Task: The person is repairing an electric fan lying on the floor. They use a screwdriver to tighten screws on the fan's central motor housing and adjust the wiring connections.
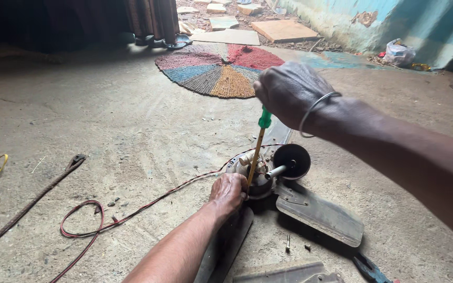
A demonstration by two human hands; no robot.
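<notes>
A ceiling fan [268,178] lies on the concrete floor, its grey blades [321,212] spread out and a black cup [292,160] on its rod. My right hand [289,91], with a metal bangle on the wrist, grips the green handle of a screwdriver [259,141] whose shaft points down into the motor. My left hand [229,191] rests on the motor housing beside the screwdriver tip, holding it steady.
A twisted red wire [132,212] runs left from the fan in loops. A rope [27,207] lies further left. A round multicoloured mat [218,68] lies beyond. Loose screws [288,242] and blue-handled pliers [370,270] lie near the blades.
</notes>
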